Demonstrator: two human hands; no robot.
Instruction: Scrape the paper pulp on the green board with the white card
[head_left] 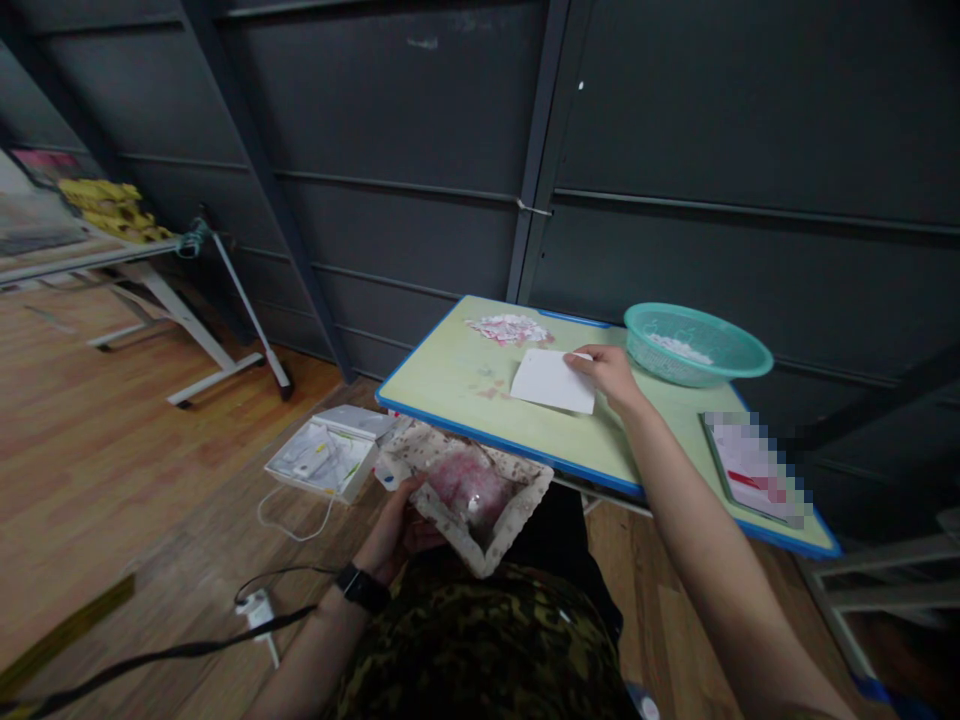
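Observation:
My left hand [401, 525] grips the near left side of a stained, pale box-shaped tray [517, 525] below the table's front edge. Inside that tray lies a pinkish-white fluffy or powdery mass [469, 485], too unclear to name. Over the table, my right hand [609, 372] pinches the right edge of a white card [553, 380], thumb on top. The card is tilted, close above the tabletop. Beyond it sits a flat pile of small white and pink pieces [510, 328]. Whether the card touches the table, I cannot tell.
The pale yellow-green table [450, 370] has a blue edge. A turquoise plastic basket [701, 375] with white bits stands at its back right, near a tablet-like device [750, 470]. Left on the floor are an open white box [322, 455] and a power strip [259, 615] with cables.

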